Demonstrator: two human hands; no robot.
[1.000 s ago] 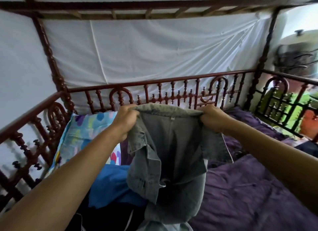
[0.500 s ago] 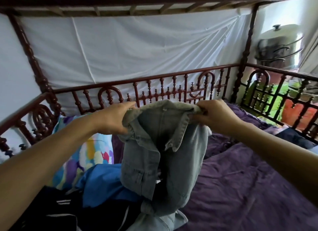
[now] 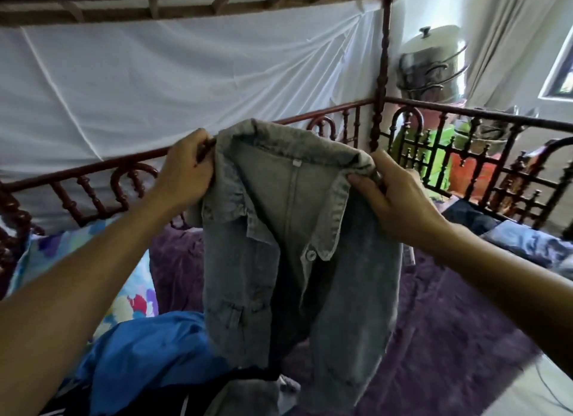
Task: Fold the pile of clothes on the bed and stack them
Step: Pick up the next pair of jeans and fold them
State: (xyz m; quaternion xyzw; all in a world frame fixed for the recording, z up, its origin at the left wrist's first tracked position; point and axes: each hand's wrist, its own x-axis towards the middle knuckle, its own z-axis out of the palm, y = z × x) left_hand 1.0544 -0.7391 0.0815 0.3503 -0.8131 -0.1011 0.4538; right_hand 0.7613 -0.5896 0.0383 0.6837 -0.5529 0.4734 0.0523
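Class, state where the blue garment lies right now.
Head view, lower left: the blue garment lies on the bed, nearer than the floral pillow, its right edge behind the hanging denim jacket.

Dim, soft daylight from right; slight blur, edges bowed

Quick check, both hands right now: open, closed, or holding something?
Left hand: closed, gripping the denim jacket at its left shoulder.
Right hand: closed, pinching the jacket's collar on the right side.
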